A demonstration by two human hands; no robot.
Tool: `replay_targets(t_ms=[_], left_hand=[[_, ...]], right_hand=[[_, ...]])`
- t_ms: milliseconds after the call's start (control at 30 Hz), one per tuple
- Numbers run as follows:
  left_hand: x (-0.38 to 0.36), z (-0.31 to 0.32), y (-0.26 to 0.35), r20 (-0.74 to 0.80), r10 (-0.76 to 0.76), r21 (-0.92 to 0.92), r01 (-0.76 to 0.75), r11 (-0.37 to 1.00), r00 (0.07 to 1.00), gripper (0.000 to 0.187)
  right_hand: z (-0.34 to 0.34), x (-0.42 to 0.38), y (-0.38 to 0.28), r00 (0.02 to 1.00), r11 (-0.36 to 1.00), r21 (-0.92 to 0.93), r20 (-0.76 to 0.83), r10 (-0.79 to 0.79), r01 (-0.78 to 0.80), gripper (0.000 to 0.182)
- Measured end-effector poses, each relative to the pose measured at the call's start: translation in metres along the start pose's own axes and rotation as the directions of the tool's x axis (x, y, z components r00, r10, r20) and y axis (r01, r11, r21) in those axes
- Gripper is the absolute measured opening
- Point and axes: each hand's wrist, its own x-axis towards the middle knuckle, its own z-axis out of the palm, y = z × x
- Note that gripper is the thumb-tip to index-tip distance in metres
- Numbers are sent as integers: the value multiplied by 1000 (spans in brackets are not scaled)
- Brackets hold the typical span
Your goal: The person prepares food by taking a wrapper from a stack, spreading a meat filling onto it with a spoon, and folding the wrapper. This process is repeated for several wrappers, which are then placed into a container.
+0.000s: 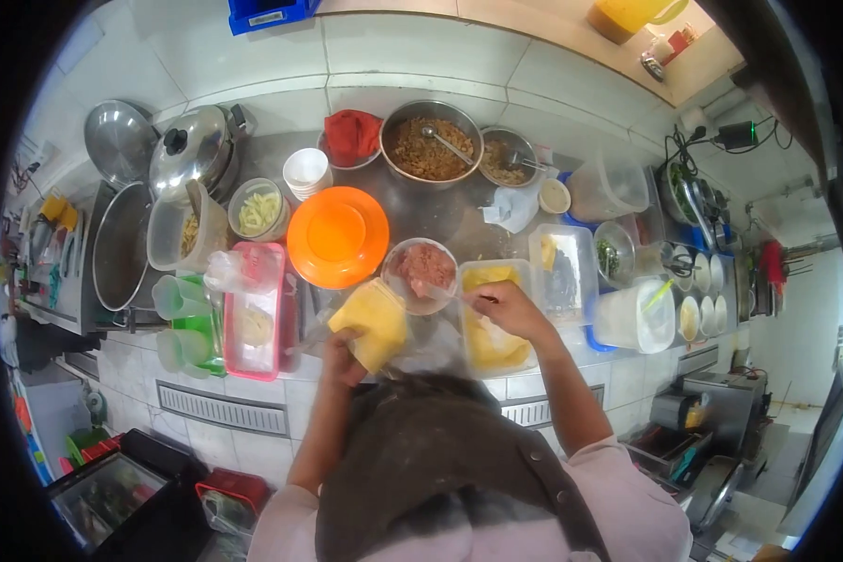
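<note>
My left hand point(347, 358) holds a yellow square dough wrapper point(373, 323) flat, to the left of a bowl of raw minced meat point(423, 269). In my right hand point(498, 305) is a thin utensil, its far end reaching to the edge of the meat. The shape of its tip is blurred. Below that hand stands a clear plastic container point(527, 272) with more yellow dough sheets point(496, 348) inside. Behind my left hand lies a stack of orange plates point(337, 236).
A pink tray point(273, 314) with a plastic bag stands to the left. At the back are a steel bowl of cooked filling point(417, 145) with a spoon and a red cloth point(352, 137). A white tub point(632, 318) and small cups sit to the right.
</note>
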Motion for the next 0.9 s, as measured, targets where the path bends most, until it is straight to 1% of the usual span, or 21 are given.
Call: replay_targets(t_ms=[33, 100, 133, 200, 233, 300, 333, 400, 433, 500, 533, 600, 633, 700, 833, 900], left_hand=[[2, 1, -2, 9, -12, -13, 12, 1000, 1000, 61], [4, 10, -7, 10, -29, -20, 29, 999, 1000, 63], [4, 16, -9, 10, -30, -10, 30, 999, 999, 63], [3, 24, -11, 87, -26, -13, 27, 1000, 996, 65], [2, 27, -11, 85, -24, -8, 25, 1000, 996, 65], [0, 33, -8, 87, -43, 40, 39, 998, 995, 69], [-1, 34, -8, 86, -39, 40, 36, 999, 996, 69], [-4, 34, -9, 88, -35, 63, 29, 998, 995, 71], [-4, 35, -10, 88, -44, 65, 38, 997, 995, 71], [-4, 38, -6, 93, -29, 9, 28, 1000, 995, 71], [-4, 38, -3, 95, -28, 11, 27, 1000, 995, 71], [-4, 37, 0, 89, -6, 33, 3, 999, 996, 71], [-4, 38, 1, 91, -4, 32, 1, 1000, 996, 71], [-4, 40, 2, 127, -38, 38, 34, 999, 991, 71], [-4, 44, -2, 157, -44, 13, 42, 999, 987, 70], [-7, 51, -1, 168, -23, -44, 31, 999, 985, 74]], right_hand=[[6, 2, 1, 1000, 1000, 10, -3, -7, 7, 22], [24, 7, 3, 978, 976, 65, -47, -204, 206, 21], [33, 9, 0, 977, 975, 71, -53, -207, 211, 21], [49, 10, -5, 990, 986, 98, -29, -136, 138, 20], [50, 8, -7, 990, 985, 101, -29, -139, 142, 20], [48, 2, -12, 976, 975, -108, -77, -203, 194, 24], [43, -1, -16, 976, 974, -107, -75, -206, 197, 24], [32, -9, -24, 917, 879, -304, -36, -397, 368, 27], [26, -17, -33, 919, 882, -303, -43, -391, 361, 27], [17, -25, -52, 885, 799, -464, -67, -461, 382, 29], [16, -25, -52, 883, 798, -465, -69, -464, 383, 29], [15, -24, -50, 806, 761, -443, -131, -578, 473, 27], [17, -21, -46, 805, 759, -445, -130, -579, 475, 27], [25, -12, -37, 806, 810, -224, -134, -576, 542, 29], [38, -10, -29, 800, 806, -212, -135, -584, 553, 31], [40, -11, -22, 821, 836, -184, -172, -545, 517, 32]])
